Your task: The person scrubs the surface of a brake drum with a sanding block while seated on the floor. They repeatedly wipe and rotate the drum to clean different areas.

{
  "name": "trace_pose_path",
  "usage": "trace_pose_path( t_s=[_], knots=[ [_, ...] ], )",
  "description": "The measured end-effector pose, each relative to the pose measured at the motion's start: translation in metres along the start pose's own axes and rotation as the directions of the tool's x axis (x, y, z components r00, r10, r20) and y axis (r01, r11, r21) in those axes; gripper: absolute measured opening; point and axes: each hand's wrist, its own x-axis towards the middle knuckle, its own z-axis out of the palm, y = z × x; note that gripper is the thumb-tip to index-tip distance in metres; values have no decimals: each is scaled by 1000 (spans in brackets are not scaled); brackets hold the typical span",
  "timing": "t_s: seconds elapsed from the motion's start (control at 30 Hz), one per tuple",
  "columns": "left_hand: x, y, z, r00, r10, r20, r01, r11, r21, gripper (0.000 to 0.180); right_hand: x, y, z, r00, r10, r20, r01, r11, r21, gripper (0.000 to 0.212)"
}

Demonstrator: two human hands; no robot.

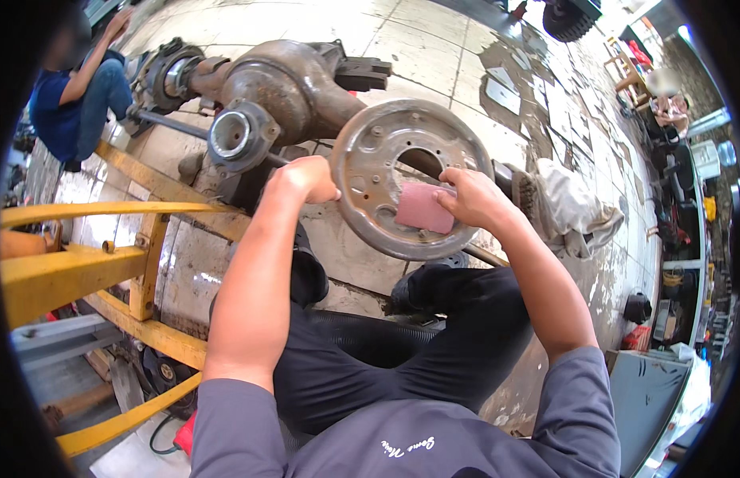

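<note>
A round, rusty brake backing plate [356, 171] stands tilted in front of my knees, with a large hole in its middle. My left hand [310, 179] is closed at the plate's left rim; most of its fingers are hidden from view. A pink piece of sandpaper [424, 209] lies against the plate's face below the hole. My right hand [471, 196] pinches its upper right edge between thumb and fingers. Behind the plate, a rusty axle housing [282, 88] with a bulging centre rests low over the tiled floor.
A yellow metal frame [75, 283] runs along my left side. Close to the plate's right is a crumpled pale cloth [573, 207]. Another person [75, 103] crouches at the far left, and a grey cabinet [645, 398] stands at the lower right.
</note>
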Motion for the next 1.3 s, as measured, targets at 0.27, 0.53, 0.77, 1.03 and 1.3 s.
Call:
trace_pose_path(
  t_s=[0.27,0.53,0.77,1.03,1.3],
  knots=[
    [-5,-3,-3,996,-89,25,90,995,-50,38,38,-24,21,997,-35,74,42,994,-98,45],
    [-22,7,-18,983,-163,90,170,982,-80,44,40,-42,-32,923,-9,-384,118,958,260,27],
    [-18,8,-20,981,-167,102,175,981,-85,42,76,-47,25,854,-369,-365,286,922,-262,25],
    [-20,7,-20,982,-150,114,162,982,-100,42,78,-47,32,932,-250,-262,205,961,-188,31],
    [-15,-3,-12,988,-120,93,129,986,-103,39,66,-74,37,880,-439,-183,388,885,-256,38]
  ],
)
